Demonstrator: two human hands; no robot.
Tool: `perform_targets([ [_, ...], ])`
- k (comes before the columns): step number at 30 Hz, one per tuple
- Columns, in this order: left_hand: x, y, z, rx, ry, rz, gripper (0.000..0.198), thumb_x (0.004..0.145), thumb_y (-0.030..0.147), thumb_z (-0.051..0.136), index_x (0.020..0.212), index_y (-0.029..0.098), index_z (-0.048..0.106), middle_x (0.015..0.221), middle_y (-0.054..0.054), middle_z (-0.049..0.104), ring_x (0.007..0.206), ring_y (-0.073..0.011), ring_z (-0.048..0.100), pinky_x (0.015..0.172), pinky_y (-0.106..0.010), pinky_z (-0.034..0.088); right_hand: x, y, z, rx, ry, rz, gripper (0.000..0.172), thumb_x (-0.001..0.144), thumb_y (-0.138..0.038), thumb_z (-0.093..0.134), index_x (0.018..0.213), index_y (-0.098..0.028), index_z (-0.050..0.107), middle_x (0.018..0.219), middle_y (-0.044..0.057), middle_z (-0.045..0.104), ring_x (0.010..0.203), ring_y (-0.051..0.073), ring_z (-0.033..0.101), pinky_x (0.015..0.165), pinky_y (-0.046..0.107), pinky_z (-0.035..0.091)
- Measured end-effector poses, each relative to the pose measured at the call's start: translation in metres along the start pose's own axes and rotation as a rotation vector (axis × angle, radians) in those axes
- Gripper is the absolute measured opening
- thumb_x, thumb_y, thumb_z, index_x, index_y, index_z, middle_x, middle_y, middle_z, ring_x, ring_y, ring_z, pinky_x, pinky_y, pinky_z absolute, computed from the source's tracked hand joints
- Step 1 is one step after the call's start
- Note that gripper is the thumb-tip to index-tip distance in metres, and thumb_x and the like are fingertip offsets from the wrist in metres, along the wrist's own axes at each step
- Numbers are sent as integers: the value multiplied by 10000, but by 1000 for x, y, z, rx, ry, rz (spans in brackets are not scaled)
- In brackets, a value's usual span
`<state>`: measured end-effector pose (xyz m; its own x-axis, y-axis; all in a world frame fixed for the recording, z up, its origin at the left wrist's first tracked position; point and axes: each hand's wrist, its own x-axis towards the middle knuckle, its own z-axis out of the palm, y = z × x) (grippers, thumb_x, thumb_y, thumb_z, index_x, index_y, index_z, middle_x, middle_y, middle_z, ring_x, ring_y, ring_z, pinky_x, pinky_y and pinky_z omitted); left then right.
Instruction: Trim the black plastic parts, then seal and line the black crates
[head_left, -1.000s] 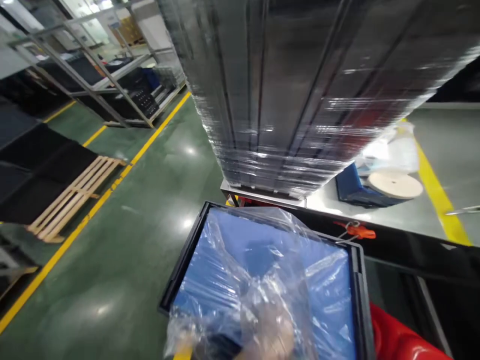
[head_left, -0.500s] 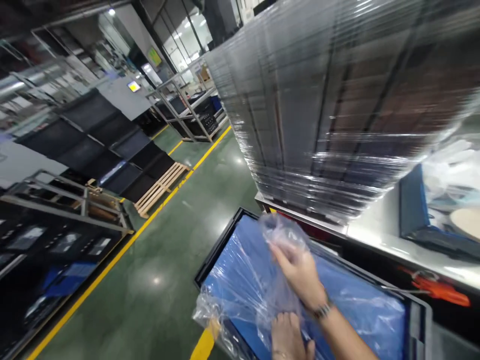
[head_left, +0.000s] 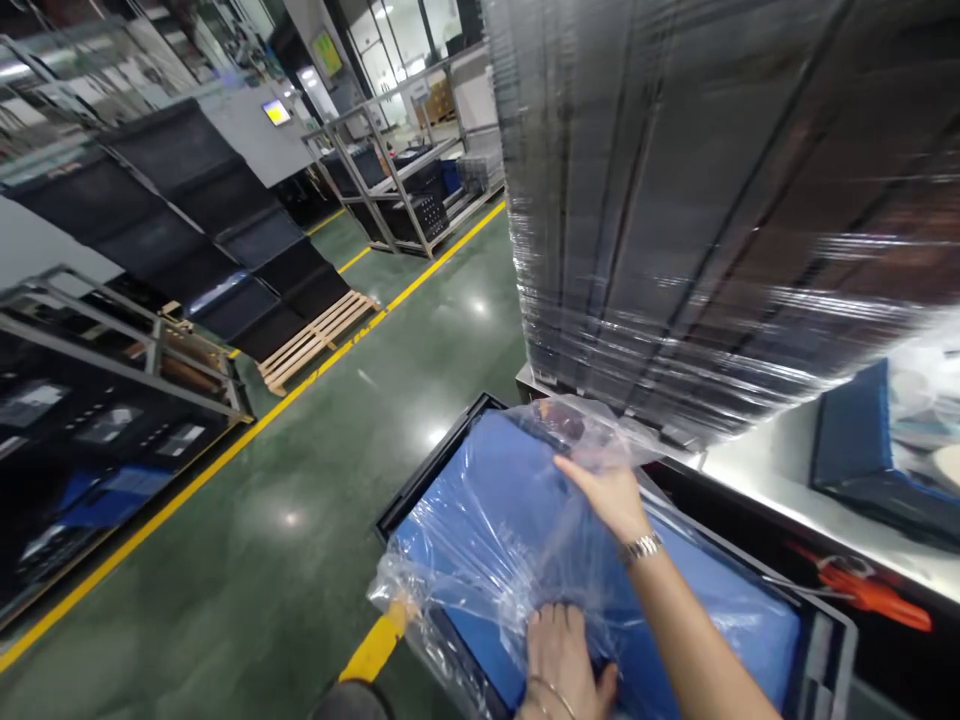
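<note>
Toward five o'clock from the middle of the view, a black-rimmed tray (head_left: 433, 467) bears a blue sheet (head_left: 495, 450) with clear film (head_left: 517, 545) drawn over it, and the person has both hands there. Half a second ago the film was bunched up at the right hand (head_left: 611, 500); now it fans out beyond that hand, toward one o'clock and over the tray's far edge. The left hand (head_left: 559, 650) has stayed low on the film, much as it was.

The right hand's fingers touch the film, which spreads from eleven to one o'clock of them; one digit stretches out to ten, but I can't tell whether they pinch it. The left fingers point to twelve o'clock, resting on film over the sheet, their tips too unclear to say if they grip any.

Up at half past ten, a yellow-lit screen (head_left: 276, 112) is too small to read, as are pale label-like patches (head_left: 112, 425) on dark boxes at nine.
</note>
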<state>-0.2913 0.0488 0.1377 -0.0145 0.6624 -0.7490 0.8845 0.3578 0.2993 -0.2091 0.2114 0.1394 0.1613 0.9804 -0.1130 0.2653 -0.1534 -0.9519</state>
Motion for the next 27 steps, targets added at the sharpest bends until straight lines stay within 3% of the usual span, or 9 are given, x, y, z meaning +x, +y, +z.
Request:
perform_targets([
  [3,5,0,2,-23,-36,-34,646,780,370,560,1345,71,471,1372,-191,474,1299,-355,354,1154,-492,154,-1,-27,-5,13,9,-26,596,647,-736,539,723,-158,661,733,125,694,704,289,653,671,431,540],
  [6,8,1,3,-22,-120,-14,746,783,385,568,1410,29,378,1428,-227,409,1326,-380,314,1159,-508,122,-42,-45,-41,-51,40,-197,366,693,-567,638,651,-205,674,692,83,683,682,260,632,667,391,512],
  [9,7,4,3,-34,-95,21,714,786,373,578,1390,29,413,1407,-230,434,1312,-379,338,1151,-506,148,-85,-47,-86,-107,285,-506,80,764,-306,697,798,-234,688,780,48,663,699,231,603,709,372,497],
  [11,5,5,3,-65,-47,29,679,789,366,576,1370,40,444,1389,-218,458,1304,-367,352,1148,-493,165,-96,-35,-110,-93,350,-561,197,806,-302,665,993,-244,676,967,67,649,878,279,607,830,419,482],
  [14,4,4,7,-76,14,53,605,767,336,592,1296,50,521,1296,-209,534,1240,-363,418,1122,-507,216,-83,4,-124,-225,194,-452,544,809,-524,615,1252,-214,561,1247,124,558,1194,389,485,1036,546,351],
  [17,5,2,11,-95,54,84,588,743,318,616,1266,57,547,1256,-207,560,1219,-368,437,1107,-522,236,-53,38,-105,-259,82,-249,775,685,-670,660,1283,-199,511,1252,151,564,1230,410,470,1045,579,350],
  [19,5,1,12,-93,56,79,590,738,319,633,1263,64,551,1254,-203,564,1219,-369,439,1104,-523,240,-33,42,-78,-170,27,-183,826,584,-696,713,1215,-187,554,1159,148,619,1189,405,507,1036,600,355],
  [23,3,5,6,-46,40,42,573,770,331,623,1275,72,540,1276,-197,552,1238,-361,426,1113,-508,233,-5,19,-32,-41,-52,-172,561,616,-638,723,918,-169,667,842,104,689,888,328,649,917,558,474],
  [27,2,8,3,-21,9,27,579,777,337,624,1279,63,531,1280,-201,544,1249,-357,418,1125,-500,216,2,2,-24,34,-66,-215,390,735,-575,659,754,-186,640,761,95,681,754,275,653,761,468,550],
])
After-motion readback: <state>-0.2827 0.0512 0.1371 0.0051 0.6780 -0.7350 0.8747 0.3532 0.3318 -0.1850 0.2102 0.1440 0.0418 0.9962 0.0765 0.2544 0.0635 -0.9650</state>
